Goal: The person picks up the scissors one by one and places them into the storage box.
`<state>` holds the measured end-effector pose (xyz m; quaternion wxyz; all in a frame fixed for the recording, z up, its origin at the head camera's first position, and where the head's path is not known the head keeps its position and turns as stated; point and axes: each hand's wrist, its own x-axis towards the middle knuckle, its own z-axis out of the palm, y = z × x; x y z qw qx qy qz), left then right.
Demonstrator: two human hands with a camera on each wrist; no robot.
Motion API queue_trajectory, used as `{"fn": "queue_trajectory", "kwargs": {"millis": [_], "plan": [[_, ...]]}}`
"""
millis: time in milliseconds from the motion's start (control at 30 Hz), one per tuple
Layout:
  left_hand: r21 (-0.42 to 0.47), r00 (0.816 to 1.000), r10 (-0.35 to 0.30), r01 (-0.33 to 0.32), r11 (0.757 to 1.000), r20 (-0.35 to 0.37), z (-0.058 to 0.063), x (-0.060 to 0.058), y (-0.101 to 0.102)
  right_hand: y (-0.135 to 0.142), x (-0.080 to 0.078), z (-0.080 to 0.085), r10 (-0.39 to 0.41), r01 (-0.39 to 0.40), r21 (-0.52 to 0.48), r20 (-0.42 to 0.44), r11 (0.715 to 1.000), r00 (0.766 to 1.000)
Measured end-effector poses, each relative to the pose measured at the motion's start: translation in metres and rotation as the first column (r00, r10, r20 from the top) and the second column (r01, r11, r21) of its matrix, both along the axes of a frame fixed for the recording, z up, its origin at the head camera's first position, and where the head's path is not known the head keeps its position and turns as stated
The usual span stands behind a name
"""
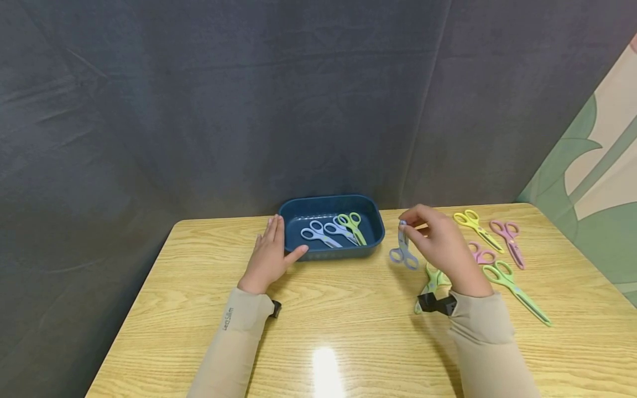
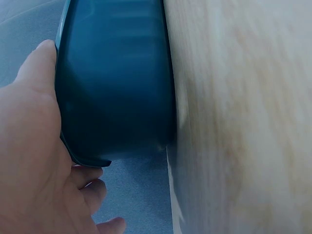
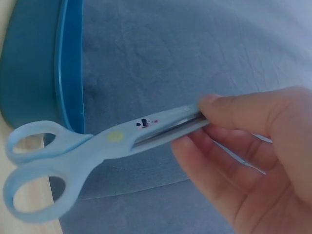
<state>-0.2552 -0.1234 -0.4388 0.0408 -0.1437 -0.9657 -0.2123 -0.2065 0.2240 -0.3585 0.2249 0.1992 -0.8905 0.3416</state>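
My right hand (image 1: 435, 240) pinches a pair of light blue scissors (image 3: 105, 146) by the blade end, so the two handle loops hang down. These scissors are above the table, just right of a dark blue bin (image 1: 330, 254). At the bin's left end, my left hand (image 1: 267, 255) rests against the rim with fingers straight and thumb along the front edge. Inside the bin lie two pairs of light blue scissors (image 1: 318, 233) and a green pair (image 1: 354, 224). In the left wrist view, the thumb and palm touch the bin's wall (image 2: 117, 83).
Right of the bin, yellow scissors (image 1: 473, 224), pink scissors (image 1: 510, 237) and green scissors (image 1: 517, 290) lie on the wooden table (image 1: 308, 315). Another pink pair (image 1: 481, 254) and green pair (image 1: 434, 279) are partly behind the right arm. A grey curtain (image 1: 298, 110) hangs behind.
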Motion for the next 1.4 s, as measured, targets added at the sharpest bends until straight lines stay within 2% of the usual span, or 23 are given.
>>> {"fn": "queue_trajectory", "kwargs": {"millis": [267,467,567,733,900,1000,1100,1300,1400], "plan": [[0.003,1.0,-0.003,0.003,1.0,0.01,0.001,0.0,0.0,-0.003,0.004,0.003,-0.076,0.077,-0.118,0.009,0.99,0.997],[0.007,1.0,-0.002,0.002,1.0,0.004,0.001,-0.001,0.0,-0.005,0.005,0.005,-0.099,0.11,-0.283,0.053,0.953,0.994],[0.009,1.0,-0.006,0.006,1.0,0.0,0.001,-0.001,0.0,-0.006,0.004,0.005,-0.084,0.102,-0.383,0.063,0.918,0.994],[0.006,1.0,-0.006,0.006,1.0,0.012,0.001,-0.001,0.001,-0.009,0.002,0.003,-0.051,0.083,-0.535,0.074,0.841,0.996],[0.004,1.0,-0.004,0.004,1.0,0.009,0.002,-0.001,0.001,-0.013,0.0,0.002,0.01,0.064,-0.692,0.102,0.719,0.995],[0.004,1.0,-0.006,0.006,1.0,0.007,0.001,-0.001,0.001,-0.015,-0.002,0.0,0.039,0.075,-0.754,0.132,0.653,0.99],[0.005,1.0,-0.007,0.007,1.0,0.008,0.001,0.0,0.001,-0.017,-0.003,-0.004,0.045,0.103,-0.781,0.166,0.616,0.985],[0.011,1.0,-0.006,0.006,1.0,0.005,0.0,0.0,0.0,-0.02,-0.007,-0.011,0.065,0.136,-0.797,0.214,0.589,0.975],[0.014,1.0,-0.006,0.005,1.0,0.003,0.0,0.0,0.0,-0.023,-0.009,-0.013,0.09,0.147,-0.818,0.236,0.556,0.968]]}}
